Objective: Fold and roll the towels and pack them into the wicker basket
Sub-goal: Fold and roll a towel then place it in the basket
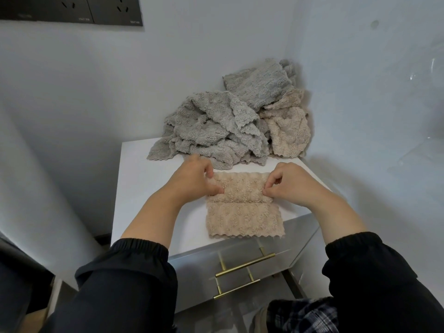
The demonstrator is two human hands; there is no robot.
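A beige fleecy towel [242, 216] lies folded on the white cabinet top [141, 188], its far part rolled into a thick ridge. My left hand [195, 177] pinches the left end of that roll. My right hand [292, 182] pinches the right end with curled fingers. Behind them, a heap of crumpled grey towels [211, 131] lies against the wall, with another beige towel [287, 133] at its right side. No wicker basket is in view.
The cabinet stands in a corner of white walls. Its front has drawers with gold bar handles [245, 264] below the towel. A dark socket panel [72, 9] is on the wall at top left. A clear plastic object [422, 131] sits at the right.
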